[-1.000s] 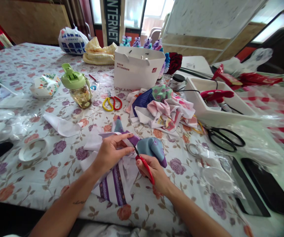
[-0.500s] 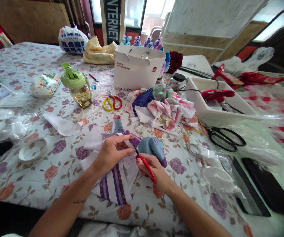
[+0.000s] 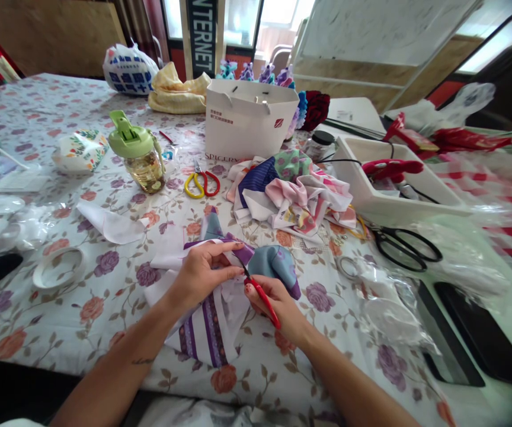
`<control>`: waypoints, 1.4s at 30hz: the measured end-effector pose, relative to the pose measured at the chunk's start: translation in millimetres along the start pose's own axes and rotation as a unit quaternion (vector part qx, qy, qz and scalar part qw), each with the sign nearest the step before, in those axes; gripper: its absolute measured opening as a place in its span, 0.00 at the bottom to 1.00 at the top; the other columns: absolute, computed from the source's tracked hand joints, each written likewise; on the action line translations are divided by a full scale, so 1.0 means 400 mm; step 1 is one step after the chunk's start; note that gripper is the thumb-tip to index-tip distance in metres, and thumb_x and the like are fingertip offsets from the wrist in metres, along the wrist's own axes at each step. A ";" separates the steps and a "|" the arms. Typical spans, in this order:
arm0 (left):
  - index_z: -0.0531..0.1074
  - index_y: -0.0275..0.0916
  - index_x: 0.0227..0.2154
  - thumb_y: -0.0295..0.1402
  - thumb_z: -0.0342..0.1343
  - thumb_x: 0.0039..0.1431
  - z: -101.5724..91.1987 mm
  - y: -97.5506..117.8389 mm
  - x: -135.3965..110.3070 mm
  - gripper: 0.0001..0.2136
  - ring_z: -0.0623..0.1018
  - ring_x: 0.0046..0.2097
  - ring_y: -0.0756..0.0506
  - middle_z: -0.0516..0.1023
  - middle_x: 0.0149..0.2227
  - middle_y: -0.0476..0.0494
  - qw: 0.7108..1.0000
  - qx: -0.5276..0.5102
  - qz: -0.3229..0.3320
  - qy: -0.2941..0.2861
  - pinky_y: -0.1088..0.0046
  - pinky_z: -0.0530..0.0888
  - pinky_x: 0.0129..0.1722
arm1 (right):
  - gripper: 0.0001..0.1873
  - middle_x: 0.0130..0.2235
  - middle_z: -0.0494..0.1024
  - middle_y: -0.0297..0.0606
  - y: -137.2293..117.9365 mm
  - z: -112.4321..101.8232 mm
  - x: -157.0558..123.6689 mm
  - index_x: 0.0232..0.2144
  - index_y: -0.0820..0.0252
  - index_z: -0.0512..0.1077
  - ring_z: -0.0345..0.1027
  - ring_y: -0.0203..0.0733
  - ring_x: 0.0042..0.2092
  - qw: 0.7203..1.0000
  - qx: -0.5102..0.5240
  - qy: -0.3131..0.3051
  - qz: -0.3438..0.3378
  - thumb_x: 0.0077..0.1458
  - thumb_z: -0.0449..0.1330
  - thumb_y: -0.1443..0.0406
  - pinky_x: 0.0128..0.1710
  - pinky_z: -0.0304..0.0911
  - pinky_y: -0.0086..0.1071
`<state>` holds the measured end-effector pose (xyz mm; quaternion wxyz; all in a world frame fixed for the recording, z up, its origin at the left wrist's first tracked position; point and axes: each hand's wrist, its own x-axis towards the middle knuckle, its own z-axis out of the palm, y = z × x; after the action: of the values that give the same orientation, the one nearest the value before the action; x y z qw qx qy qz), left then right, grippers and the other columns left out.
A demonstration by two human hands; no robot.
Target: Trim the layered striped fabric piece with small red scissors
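My left hand pinches the edge of a purple and white striped piece of cloth lying on the flowered tablecloth. My right hand is closed round small red-handled scissors, their blades at the cloth's purple edge right by my left fingertips. A blue patterned piece of cloth lies just behind my right hand.
A heap of cloth scraps lies behind. Yellow and red scissors, a green-lidded bottle, a white paper bag, a white tray and large black scissors stand around. A tape roll lies at left.
Both hands stay at the cloth edge; the scissors' blades have crept slightly closer to my left fingers. The view has dipped a little.
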<state>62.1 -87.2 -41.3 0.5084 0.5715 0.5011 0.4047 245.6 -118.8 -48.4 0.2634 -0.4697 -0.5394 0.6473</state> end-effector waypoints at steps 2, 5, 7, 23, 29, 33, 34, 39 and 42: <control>0.79 0.38 0.47 0.33 0.68 0.46 0.000 -0.002 0.000 0.22 0.73 0.30 0.48 0.73 0.29 0.47 1.000 0.000 0.001 -0.002 0.72 0.72 0.31 | 0.29 0.21 0.48 0.24 0.003 0.000 0.001 0.21 0.56 0.53 0.39 0.32 0.23 1.000 0.001 0.000 -0.001 0.53 0.59 0.42 0.22 0.37 0.30; 0.80 0.38 0.47 0.33 0.68 0.46 0.000 0.000 0.000 0.22 0.73 0.30 0.48 0.73 0.28 0.47 1.000 0.000 -0.001 -0.003 0.73 0.72 0.31 | 0.29 0.21 0.48 0.24 0.007 0.001 0.002 0.21 0.56 0.54 0.39 0.32 0.23 1.000 0.004 0.001 -0.003 0.53 0.59 0.42 0.22 0.37 0.30; 0.80 0.37 0.47 0.33 0.68 0.46 0.000 0.002 0.000 0.21 0.73 0.30 0.48 0.73 0.28 0.47 1.000 -0.001 -0.003 -0.002 0.72 0.72 0.31 | 0.28 0.21 0.48 0.24 0.008 0.002 0.002 0.22 0.56 0.54 0.39 0.32 0.23 1.000 0.004 0.001 -0.003 0.53 0.59 0.43 0.22 0.37 0.30; 0.80 0.37 0.46 0.33 0.68 0.45 0.002 0.010 0.001 0.22 0.75 0.30 0.47 0.75 0.29 0.46 1.000 -0.010 -0.007 0.006 0.72 0.74 0.31 | 0.29 0.20 0.48 0.24 0.004 0.000 -0.002 0.21 0.56 0.54 0.40 0.32 0.23 1.000 -0.005 0.005 -0.006 0.54 0.58 0.42 0.22 0.37 0.30; 0.80 0.37 0.47 0.33 0.68 0.46 0.004 0.010 -0.002 0.22 0.75 0.29 0.48 0.75 0.29 0.47 1.000 -0.017 -0.007 0.002 0.73 0.73 0.29 | 0.29 0.21 0.48 0.24 0.005 0.002 -0.002 0.21 0.56 0.54 0.39 0.32 0.23 1.000 0.002 0.005 -0.009 0.55 0.57 0.41 0.22 0.37 0.30; 0.79 0.37 0.47 0.33 0.68 0.46 0.005 0.007 0.000 0.22 0.75 0.30 0.47 0.75 0.29 0.46 1.000 -0.019 -0.008 0.002 0.72 0.74 0.30 | 0.29 0.20 0.48 0.24 0.003 0.002 -0.003 0.21 0.56 0.54 0.38 0.32 0.23 1.000 0.004 0.001 -0.009 0.55 0.57 0.42 0.21 0.36 0.30; 0.79 0.37 0.47 0.33 0.68 0.46 0.005 0.007 0.000 0.22 0.76 0.30 0.47 0.75 0.29 0.46 1.000 -0.021 -0.007 0.001 0.72 0.74 0.30 | 0.29 0.20 0.48 0.24 0.003 0.001 -0.002 0.21 0.56 0.54 0.38 0.31 0.23 1.000 0.004 0.000 -0.008 0.55 0.57 0.42 0.21 0.36 0.30; 0.79 0.36 0.47 0.33 0.69 0.45 0.002 0.009 0.000 0.23 0.75 0.30 0.47 0.74 0.29 0.47 1.000 -0.025 -0.009 -0.001 0.72 0.73 0.30 | 0.29 0.21 0.49 0.24 0.008 -0.002 0.002 0.21 0.56 0.54 0.39 0.32 0.23 1.000 0.009 -0.008 -0.015 0.55 0.57 0.41 0.21 0.37 0.30; 0.80 0.36 0.47 0.32 0.69 0.45 0.001 0.009 0.001 0.22 0.75 0.30 0.47 0.74 0.29 0.46 1.000 -0.017 -0.010 0.001 0.72 0.73 0.30 | 0.29 0.21 0.49 0.24 0.014 -0.005 0.005 0.22 0.56 0.54 0.40 0.32 0.23 0.999 0.018 -0.019 -0.019 0.55 0.55 0.40 0.21 0.38 0.30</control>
<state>63.1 -87.0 -37.7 0.5217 0.5572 0.5002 0.4087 247.4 -117.9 -54.3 0.2738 -0.4418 -0.5414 0.6608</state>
